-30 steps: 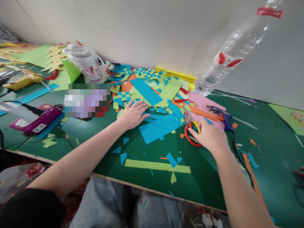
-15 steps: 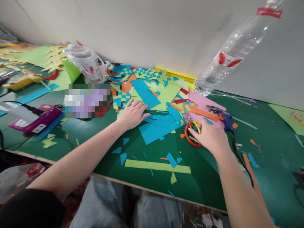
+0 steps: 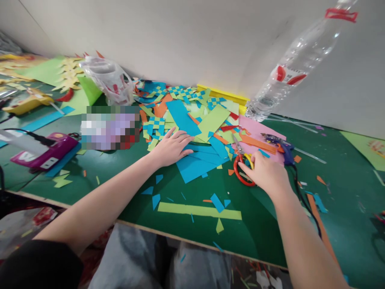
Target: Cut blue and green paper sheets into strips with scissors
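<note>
**Blue paper lay left of the gripped scissors**

The left hand lay palm down at the near edge of a heap of cut paper, its fingers loosely spread and its grip slack and wide. Just left of its fingers was a blue-and-green checked piece. The right hand was closed about the handles of the scissors, thumb at the red loop, fingers curled by the yellow one. The blades pointed away from the person, toward the heap, near an orange strip; how far they were parted I could not tell. Nearer the person, a pale green strip lay on the green tabletop. Behind, a clear bottle stood near the wall.
</note>
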`<state>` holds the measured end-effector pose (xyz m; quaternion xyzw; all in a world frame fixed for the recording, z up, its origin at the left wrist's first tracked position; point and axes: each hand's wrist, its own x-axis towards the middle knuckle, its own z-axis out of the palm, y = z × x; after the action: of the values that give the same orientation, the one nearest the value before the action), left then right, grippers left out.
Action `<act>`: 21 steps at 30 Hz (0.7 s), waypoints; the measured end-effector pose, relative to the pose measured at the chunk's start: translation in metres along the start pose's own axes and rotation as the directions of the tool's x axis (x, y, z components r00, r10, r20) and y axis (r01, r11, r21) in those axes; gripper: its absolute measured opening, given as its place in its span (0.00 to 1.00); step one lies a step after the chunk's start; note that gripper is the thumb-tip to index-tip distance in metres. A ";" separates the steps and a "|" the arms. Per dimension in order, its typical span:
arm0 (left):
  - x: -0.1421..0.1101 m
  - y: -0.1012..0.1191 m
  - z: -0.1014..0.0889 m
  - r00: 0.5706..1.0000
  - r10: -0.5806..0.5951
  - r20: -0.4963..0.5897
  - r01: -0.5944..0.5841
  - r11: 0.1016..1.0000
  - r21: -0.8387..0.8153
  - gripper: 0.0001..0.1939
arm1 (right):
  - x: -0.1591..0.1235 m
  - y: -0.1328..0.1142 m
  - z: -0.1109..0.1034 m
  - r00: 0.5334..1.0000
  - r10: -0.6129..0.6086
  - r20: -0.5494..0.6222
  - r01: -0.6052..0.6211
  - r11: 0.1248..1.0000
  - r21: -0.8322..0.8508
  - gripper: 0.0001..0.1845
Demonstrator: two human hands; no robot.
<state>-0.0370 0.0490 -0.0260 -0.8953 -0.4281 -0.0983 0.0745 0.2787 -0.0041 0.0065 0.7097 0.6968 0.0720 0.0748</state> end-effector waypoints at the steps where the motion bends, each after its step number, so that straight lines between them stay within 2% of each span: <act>1: 0.000 0.000 0.000 1.000 0.002 -0.005 -0.002 1.000 0.006 0.29 | 0.000 0.000 0.000 1.000 -0.001 -0.001 0.001 1.000 0.000 0.21; 7: 0.000 0.003 -0.003 1.000 0.009 -0.021 -0.009 1.000 -0.015 0.31 | 0.001 -0.002 -0.001 1.000 0.002 0.020 -0.002 1.000 0.013 0.22; 14: 0.000 0.012 -0.004 0.984 0.159 0.075 -0.143 0.972 -0.187 0.32 | -0.001 -0.002 -0.001 1.000 0.002 -0.016 -0.002 1.000 -0.007 0.23; 16: 0.001 0.013 -0.003 0.981 0.169 0.100 -0.145 0.967 -0.210 0.33 | -0.003 -0.003 -0.002 0.997 0.007 -0.077 -0.007 1.000 0.008 0.22; 18: 0.000 0.013 -0.002 0.979 0.172 0.109 -0.145 0.965 -0.218 0.33 | -0.004 -0.005 -0.003 0.980 -0.010 -0.198 0.021 0.998 0.052 0.20; 19: 0.000 0.013 -0.002 0.979 0.172 0.110 -0.145 0.965 -0.218 0.33 | -0.005 -0.006 -0.004 0.962 -0.043 -0.270 0.069 0.994 0.087 0.19; 21: 0.000 0.013 -0.001 0.980 0.168 0.105 -0.143 0.967 -0.211 0.33 | -0.006 -0.010 -0.006 0.901 -0.163 -0.402 0.240 0.959 0.150 0.17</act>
<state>-0.0272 0.0409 -0.0252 -0.9334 -0.3479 -0.0801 -0.0356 0.2677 -0.0103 0.0099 0.6091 0.7715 0.1330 -0.1270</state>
